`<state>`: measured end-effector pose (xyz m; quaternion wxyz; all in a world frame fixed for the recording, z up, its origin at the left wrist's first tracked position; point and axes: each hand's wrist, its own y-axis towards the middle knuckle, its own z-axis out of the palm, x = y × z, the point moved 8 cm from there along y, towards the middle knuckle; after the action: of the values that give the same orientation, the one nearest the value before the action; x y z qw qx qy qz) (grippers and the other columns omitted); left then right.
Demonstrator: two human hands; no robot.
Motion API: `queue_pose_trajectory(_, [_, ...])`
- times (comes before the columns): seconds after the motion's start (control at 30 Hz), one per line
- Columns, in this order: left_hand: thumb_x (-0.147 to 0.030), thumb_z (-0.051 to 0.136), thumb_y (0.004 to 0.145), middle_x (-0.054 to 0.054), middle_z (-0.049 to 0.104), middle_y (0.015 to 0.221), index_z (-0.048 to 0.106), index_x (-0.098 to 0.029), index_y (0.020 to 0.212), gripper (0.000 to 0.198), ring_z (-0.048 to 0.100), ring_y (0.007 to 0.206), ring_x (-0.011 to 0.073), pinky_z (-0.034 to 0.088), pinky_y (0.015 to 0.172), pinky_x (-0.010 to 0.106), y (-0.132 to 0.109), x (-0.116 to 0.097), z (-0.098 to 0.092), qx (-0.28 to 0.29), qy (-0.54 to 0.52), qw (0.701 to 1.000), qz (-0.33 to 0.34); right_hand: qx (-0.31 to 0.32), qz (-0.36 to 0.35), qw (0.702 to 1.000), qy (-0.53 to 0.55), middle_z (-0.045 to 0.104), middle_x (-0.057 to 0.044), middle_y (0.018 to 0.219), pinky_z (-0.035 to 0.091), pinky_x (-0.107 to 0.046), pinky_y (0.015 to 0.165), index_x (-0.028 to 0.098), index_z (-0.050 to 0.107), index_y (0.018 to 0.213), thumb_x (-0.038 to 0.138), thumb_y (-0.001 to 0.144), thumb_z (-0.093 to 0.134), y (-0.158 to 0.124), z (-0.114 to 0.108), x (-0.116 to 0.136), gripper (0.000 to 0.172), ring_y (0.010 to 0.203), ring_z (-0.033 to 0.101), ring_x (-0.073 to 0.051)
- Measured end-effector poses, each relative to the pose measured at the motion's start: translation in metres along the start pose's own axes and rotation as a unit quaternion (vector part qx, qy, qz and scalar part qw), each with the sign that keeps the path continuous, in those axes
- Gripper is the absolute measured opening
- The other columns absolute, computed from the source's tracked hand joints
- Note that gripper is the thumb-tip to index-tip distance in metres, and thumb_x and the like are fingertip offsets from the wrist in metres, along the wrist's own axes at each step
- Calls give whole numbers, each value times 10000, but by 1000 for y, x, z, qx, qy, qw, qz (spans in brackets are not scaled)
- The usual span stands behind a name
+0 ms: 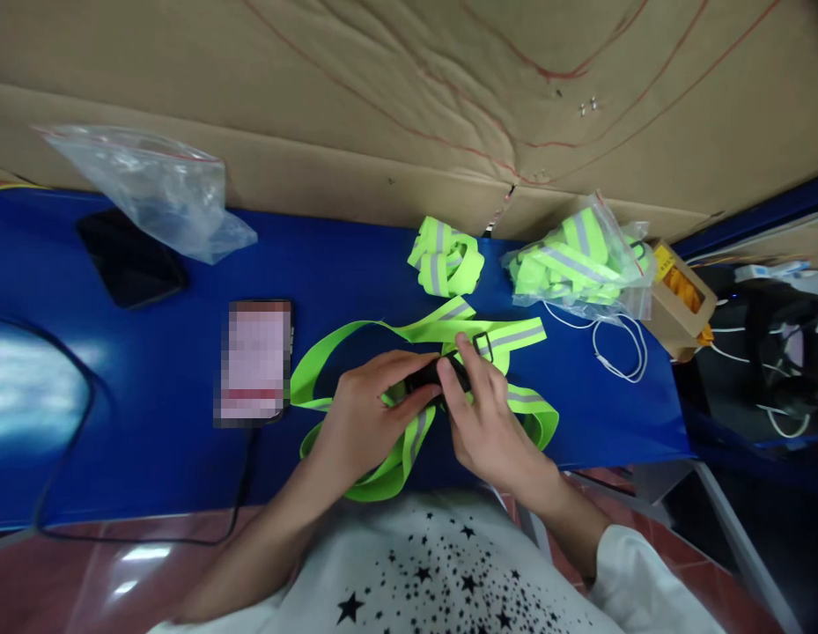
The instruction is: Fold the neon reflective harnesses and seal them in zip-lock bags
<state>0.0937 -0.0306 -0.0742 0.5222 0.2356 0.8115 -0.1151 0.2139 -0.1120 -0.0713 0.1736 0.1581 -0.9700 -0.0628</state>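
Observation:
Both my hands meet at a black plastic buckle point(423, 377) on a neon-yellow reflective strap point(369, 486). My left hand point(372, 409) pinches the buckle's left part between thumb and fingers. From the other side, my right hand point(484, 414) grips its right part, with the fingers partly covering it. Whether the buckle's halves are joined, I cannot tell. Loose loops of the strap, with a grey stripe along the middle, spread over the blue table around my hands. A small black slider point(482, 346) sits on the strap just beyond my right fingers.
Behind my hands lie a rolled neon strap point(446, 257) and a clear bag of straps point(580, 260). To the left are a phone point(256, 361) on a cable, a black object point(128, 260) and a clear plastic bag point(164, 189). A white cable point(620, 348) and a cardboard box point(682, 295) are right.

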Motion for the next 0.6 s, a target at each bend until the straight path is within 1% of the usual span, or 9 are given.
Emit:
queue_pose_trajectory(0.07, [-275, 772, 912, 41, 801, 1085, 792, -222, 1132, 227, 769, 976, 212, 626, 877, 325, 4, 1, -3, 15, -32, 999, -14, 11, -17, 999, 38, 45, -192, 1758, 420, -617, 1197, 242, -85, 1693, -8, 932, 489, 1, -5, -3, 986, 1592, 234, -414])
queue_pose_trajectory(0.17, [-330, 823, 864, 21, 816, 1065, 819, -256, 1077, 225, 778, 956, 210, 629, 859, 300, 11, 2, -8, 49, -82, 995, -42, 33, -37, 988, 145, 261, -136, 1728, 389, -535, 1264, 268, -14, 1700, 181, 1001, 593, 7, -21, -20, 929, 1579, 324, -306])
queue_pose_trajectory(0.27, [-354, 860, 824, 19, 821, 1061, 823, -278, 1105, 293, 779, 956, 203, 632, 820, 266, 22, -8, -15, 72, -141, 986, -51, 63, -60, 969, 231, 383, -104, 1681, 354, -514, 1294, 293, 155, 1687, 425, 891, 787, 19, -45, -39, 1025, 1565, 365, -293])
queue_pose_trajectory(0.33, [-344, 878, 804, 18, 816, 1024, 773, -288, 1241, 453, 772, 901, 186, 624, 749, 242, 33, -24, -21, 73, -187, 979, -35, 71, -79, 953, 283, 431, -111, 1652, 416, -495, 1256, 289, 252, 1663, 506, 802, 851, 31, -65, -46, 1071, 1517, 446, -302])
queue_pose_trajectory(0.37, [-333, 882, 801, 15, 809, 996, 730, -287, 1316, 539, 766, 874, 180, 615, 720, 235, 39, -34, -25, 71, -208, 975, -26, 67, -87, 947, 303, 478, -111, 1620, 458, -480, 1223, 284, 314, 1640, 515, 783, 863, 38, -76, -48, 1044, 1471, 507, -301])
queue_pose_trajectory(0.4, [-318, 886, 798, 9, 800, 960, 687, -283, 1374, 610, 758, 852, 176, 606, 700, 233, 47, -45, -28, 68, -226, 972, -16, 58, -90, 943, 316, 542, -104, 1567, 499, -465, 1185, 276, 388, 1604, 505, 779, 869, 46, -87, -49, 982, 1408, 572, -295])
queue_pose_trajectory(0.47, [-285, 891, 796, -2, 782, 916, 651, -268, 1399, 650, 750, 875, 189, 598, 721, 254, 63, -67, -36, 44, -249, 967, 17, 25, -91, 943, 321, 676, -71, 1399, 567, -442, 1098, 259, 554, 1479, 469, 791, 871, 62, -109, -49, 787, 1253, 675, -279])
queue_pose_trajectory(0.53, [-278, 889, 805, 0, 768, 931, 660, -264, 1364, 604, 739, 912, 204, 593, 767, 292, 77, -87, -46, 2, -264, 962, 73, -15, -77, 942, 326, 745, -27, 1223, 611, -408, 1010, 249, 664, 1334, 432, 813, 860, 77, -127, -48, 585, 1111, 723, -251])
queue_pose_trajectory(0.6, [-297, 853, 850, 10, 741, 943, 684, -258, 1307, 489, 720, 920, 200, 582, 821, 320, 88, -98, -53, -46, -277, 951, 131, -77, -47, 934, 345, 758, 10, 1097, 628, -375, 947, 253, 718, 1209, 415, 877, 804, 90, -140, -51, 380, 1020, 735, -218])
